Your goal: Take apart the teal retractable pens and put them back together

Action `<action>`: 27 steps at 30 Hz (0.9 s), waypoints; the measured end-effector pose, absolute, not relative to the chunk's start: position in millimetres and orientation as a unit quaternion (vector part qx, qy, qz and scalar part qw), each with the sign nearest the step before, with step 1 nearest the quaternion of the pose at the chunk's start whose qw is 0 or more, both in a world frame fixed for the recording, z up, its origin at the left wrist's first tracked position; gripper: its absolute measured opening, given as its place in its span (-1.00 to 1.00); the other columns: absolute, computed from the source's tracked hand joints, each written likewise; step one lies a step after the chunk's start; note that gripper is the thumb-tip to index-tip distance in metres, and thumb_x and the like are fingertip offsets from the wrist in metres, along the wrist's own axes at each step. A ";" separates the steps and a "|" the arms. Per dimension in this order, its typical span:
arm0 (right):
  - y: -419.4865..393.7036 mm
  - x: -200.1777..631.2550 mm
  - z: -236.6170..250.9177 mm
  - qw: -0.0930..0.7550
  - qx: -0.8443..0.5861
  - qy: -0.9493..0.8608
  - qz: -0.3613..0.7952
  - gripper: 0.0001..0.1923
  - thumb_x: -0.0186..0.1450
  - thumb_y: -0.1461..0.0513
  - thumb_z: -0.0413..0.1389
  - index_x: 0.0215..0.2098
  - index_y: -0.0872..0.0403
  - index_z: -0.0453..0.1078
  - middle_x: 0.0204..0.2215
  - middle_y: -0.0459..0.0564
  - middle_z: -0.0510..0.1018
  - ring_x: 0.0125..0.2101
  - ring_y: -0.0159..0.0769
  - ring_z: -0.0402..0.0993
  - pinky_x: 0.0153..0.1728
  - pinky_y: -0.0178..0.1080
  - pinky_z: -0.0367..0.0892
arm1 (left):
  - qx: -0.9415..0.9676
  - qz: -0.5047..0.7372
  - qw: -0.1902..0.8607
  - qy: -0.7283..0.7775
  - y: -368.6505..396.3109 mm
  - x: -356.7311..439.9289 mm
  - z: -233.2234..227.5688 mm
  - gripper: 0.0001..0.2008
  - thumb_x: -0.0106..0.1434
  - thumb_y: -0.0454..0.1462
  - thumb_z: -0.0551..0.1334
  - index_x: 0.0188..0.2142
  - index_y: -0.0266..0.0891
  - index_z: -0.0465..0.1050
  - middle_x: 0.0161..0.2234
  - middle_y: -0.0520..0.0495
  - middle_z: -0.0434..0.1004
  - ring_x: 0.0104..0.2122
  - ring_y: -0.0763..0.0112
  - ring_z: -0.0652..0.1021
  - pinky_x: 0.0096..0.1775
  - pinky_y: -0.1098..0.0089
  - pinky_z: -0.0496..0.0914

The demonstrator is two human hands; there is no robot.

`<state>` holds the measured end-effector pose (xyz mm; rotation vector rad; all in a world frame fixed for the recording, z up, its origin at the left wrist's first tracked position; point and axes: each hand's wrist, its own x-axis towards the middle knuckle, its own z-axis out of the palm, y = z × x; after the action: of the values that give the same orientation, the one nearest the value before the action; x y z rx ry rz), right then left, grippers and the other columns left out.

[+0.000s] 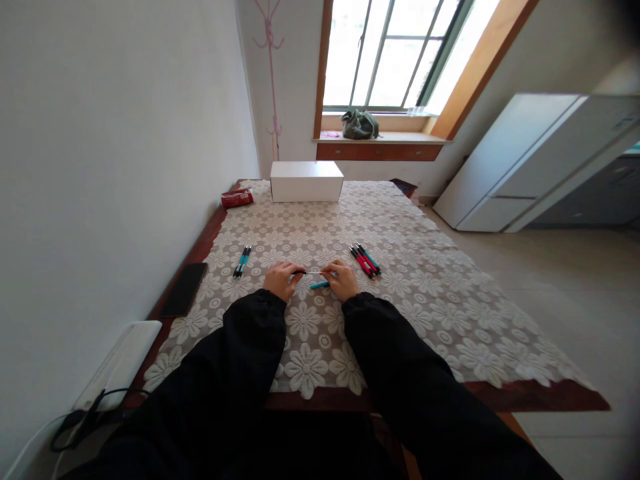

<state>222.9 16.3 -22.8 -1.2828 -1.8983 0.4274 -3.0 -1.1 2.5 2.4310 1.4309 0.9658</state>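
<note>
My left hand point(282, 279) pinches a short black pen part point(299, 272) between thumb and fingers. From it a thin pale rod, which looks like a pen refill point(314, 273), runs across to my right hand point(341, 279), whose fingertips are closed on its other end. Under the right hand a teal pen barrel point(319, 285) lies on the tablecloth, partly covered by the hand. Two teal-and-black pens point(243, 261) lie to the left of my hands. To the right is a small group of red and teal pens point(365, 261), lying side by side.
A lace tablecloth point(305, 367) covers the wooden table. A white box point(307, 182) stands at the far end, beside a red packet point(237, 198). A black phone point(184, 289) lies at the left edge, near a white device point(120, 363) with cables. The wall runs close along the left.
</note>
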 end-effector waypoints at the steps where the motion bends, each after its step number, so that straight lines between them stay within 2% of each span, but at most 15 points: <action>1: 16.7 223.2 -23.2 0.395 -0.508 -0.745 0.173 -0.90 0.25 0.24 0.17 -0.37 0.00 0.55 -0.32 -0.03 0.53 -0.21 -0.23 0.42 -0.09 -0.18 0.26 | 0.810 0.326 0.081 0.481 -1.1 -2.9 2.6 -0.84 0.27 -0.26 0.22 -0.18 -0.09 0.57 -0.18 -0.04 0.59 -0.12 0.25 0.49 -0.04 0.23 0.38; 11: 17.5 224.9 -22.5 0.397 -0.522 -0.730 0.192 -0.88 0.24 0.23 0.16 -0.37 0.01 0.56 -0.34 -0.03 0.53 -0.24 -0.25 0.43 -0.15 -0.21 0.27 | 0.791 0.345 0.086 0.497 -0.7 -3.3 3.4 -0.83 0.26 -0.27 0.23 -0.17 -0.09 0.56 -0.17 -0.02 0.60 -0.11 0.27 0.50 -0.05 0.24 0.38; 27: 20.5 226.5 -26.1 0.402 -0.519 -0.727 0.202 -0.89 0.23 0.22 0.17 -0.38 0.00 0.56 -0.32 -0.02 0.55 -0.25 -0.25 0.44 -0.16 -0.20 0.29 | 0.807 0.353 0.032 0.472 -3.3 -3.3 6.6 -0.85 0.26 -0.25 0.26 -0.17 -0.04 0.57 -0.18 -0.02 0.59 -0.11 0.26 0.50 0.00 0.21 0.34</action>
<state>226.5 20.5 -26.1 -1.3114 -1.8376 0.5110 -3.3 -3.3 6.6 2.4861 1.4522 1.0878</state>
